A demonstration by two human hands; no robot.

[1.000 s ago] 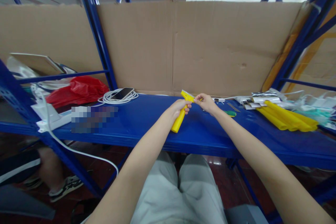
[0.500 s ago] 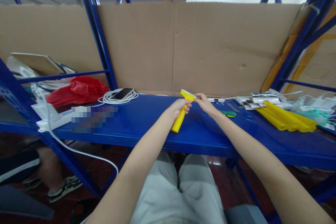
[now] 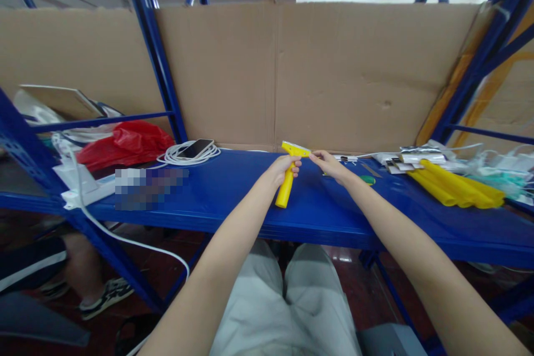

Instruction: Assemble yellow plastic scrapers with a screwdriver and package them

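The bare left hand point(image 3: 287, 169), forearm stretched forward, is closed around the neck of a yellow T-shaped plastic tool point(image 3: 284, 193) held above the blue metal shelf point(image 3: 233, 189). The right hand's point(image 3: 329, 165) fingertips meet the head's right end; whether they pinch it is unclear. Beyond lie a green oval object point(image 3: 367, 180), yellow tubes point(image 3: 454, 184) and a coiled white cable point(image 3: 170, 157); brown cardboard point(image 3: 334, 78) stands behind.

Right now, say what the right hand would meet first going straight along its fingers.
The right hand would probably first meet the near end of the yellow T-shaped tool; whether they touch is unclear.
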